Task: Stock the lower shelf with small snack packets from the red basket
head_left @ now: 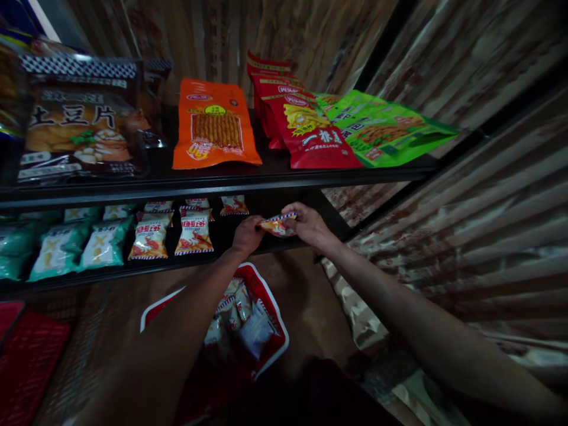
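Note:
Between my two hands is a small snack bag (pixel 278 226), white and orange with a striped top edge, held over the front of the lower shelf (pixel 231 238). My left hand (pixel 248 233) pinches its left end, and my right hand (pixel 308 223) grips its right end. Similar snack bags (pixel 194 232) stand to the left on the same shelf, with one more (pixel 234 205) farther back. Below my left forearm is a red basket with a white rim (pixel 283 337), holding several small snack bags (pixel 257 328).
Teal snack bags (pixel 106 244) line the lower shelf's left part. The upper shelf (pixel 213 184) carries a dark potato-slice bag (pixel 80 124), an orange bag (pixel 217 127), red bags (pixel 310 127) and green bags (pixel 386 130). Another red basket (pixel 35 355) sits lower left. A rippled covering (pixel 465 236) hangs right.

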Demonstrator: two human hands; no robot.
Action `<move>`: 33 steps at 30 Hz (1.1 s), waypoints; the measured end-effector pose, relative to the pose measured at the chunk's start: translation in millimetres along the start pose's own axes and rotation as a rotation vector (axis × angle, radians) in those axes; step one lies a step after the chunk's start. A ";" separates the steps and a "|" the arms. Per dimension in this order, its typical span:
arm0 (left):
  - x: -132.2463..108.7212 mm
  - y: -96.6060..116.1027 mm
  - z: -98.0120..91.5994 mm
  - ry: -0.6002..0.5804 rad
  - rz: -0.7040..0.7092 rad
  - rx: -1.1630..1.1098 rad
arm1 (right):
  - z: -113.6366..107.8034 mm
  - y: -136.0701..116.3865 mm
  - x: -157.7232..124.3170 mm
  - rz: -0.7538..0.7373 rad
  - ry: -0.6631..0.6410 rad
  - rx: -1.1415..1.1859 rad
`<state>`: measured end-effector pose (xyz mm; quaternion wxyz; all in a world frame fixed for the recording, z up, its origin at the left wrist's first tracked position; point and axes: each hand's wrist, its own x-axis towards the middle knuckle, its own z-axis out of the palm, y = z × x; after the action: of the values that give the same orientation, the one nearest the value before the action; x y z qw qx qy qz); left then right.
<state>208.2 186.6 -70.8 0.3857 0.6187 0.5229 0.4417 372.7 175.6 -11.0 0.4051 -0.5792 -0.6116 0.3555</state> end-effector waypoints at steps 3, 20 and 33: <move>-18.7 19.4 -13.8 -0.015 -0.098 -0.286 | -15.5 -26.2 -3.4 0.277 -0.004 0.351; -174.1 52.5 -79.6 0.074 -0.431 -0.642 | 45.7 -82.8 -113.0 0.417 0.010 0.540; -143.3 49.0 -86.7 0.086 -0.480 -1.003 | 85.0 -61.2 -125.5 0.731 0.204 0.867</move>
<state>131.7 38.8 -18.2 0.7011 0.2042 0.3901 0.5608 270.0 48.7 -1.8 0.5133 -0.5655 -0.1278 0.6328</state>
